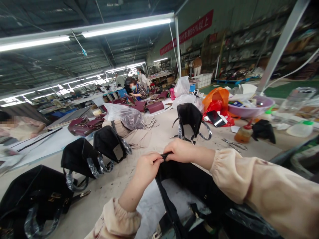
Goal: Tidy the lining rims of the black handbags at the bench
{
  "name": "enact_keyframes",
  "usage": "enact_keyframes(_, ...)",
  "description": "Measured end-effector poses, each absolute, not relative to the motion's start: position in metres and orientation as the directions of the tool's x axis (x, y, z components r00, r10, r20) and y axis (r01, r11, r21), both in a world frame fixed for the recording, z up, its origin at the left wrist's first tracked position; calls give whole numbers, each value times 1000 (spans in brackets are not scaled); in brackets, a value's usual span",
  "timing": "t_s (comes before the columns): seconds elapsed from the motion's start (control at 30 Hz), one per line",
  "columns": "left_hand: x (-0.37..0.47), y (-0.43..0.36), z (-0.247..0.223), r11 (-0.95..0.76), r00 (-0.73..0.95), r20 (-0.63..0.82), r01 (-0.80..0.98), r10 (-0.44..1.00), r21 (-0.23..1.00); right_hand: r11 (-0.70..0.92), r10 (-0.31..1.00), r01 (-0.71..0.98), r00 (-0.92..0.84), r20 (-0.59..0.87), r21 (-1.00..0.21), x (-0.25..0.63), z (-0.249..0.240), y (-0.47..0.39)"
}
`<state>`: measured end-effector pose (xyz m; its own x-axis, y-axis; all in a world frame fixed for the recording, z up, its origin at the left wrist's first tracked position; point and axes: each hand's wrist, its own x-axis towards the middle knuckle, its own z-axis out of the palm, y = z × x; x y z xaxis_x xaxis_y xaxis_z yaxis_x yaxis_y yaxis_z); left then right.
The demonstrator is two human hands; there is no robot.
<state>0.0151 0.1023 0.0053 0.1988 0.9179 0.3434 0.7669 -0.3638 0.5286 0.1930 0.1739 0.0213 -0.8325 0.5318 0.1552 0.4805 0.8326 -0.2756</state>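
Observation:
A black handbag (191,176) lies open right in front of me, its far edge raised between my hands. My left hand (147,166) pinches that edge between thumb and fingers. Close beside it, almost touching, my right hand (180,151) is closed on the same edge. Straps and metal fittings show at the bag's near side, though my right sleeve hides part of it. Beyond my hands stands another black handbag (190,116) with a plastic-wrapped handle. A pair of scissors (234,144) rests on the table to the right.
Several black handbags (78,156) stand along the left. On the right are a glue bottle (243,133), a phone (216,118), a red bag (216,105) and a purple basin (251,108). Plastic bags (124,114) and maroon pieces lie farther back. Other people work beyond.

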Motion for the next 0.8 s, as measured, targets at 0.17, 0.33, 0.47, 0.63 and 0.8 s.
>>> enact_keyframes(0.17,17,102,8,-355,209,332,805,920,475,842,522,461,-827,207,-282,195,21,170)
enact_keyframes(0.33,21,100,3,-299,102,341,743,934,599,843,519,448,-822,233,-296,196,21,170)
enact_keyframes(0.47,21,100,0,-195,-50,306,672,951,715,840,523,444,-816,245,-312,197,20,172)
enact_keyframes(0.63,20,99,7,-134,-55,246,715,968,686,829,537,454,-809,239,-326,199,19,174)
enact_keyframes(0.8,20,98,13,-110,-27,212,784,977,611,827,541,460,-806,239,-322,200,18,174)
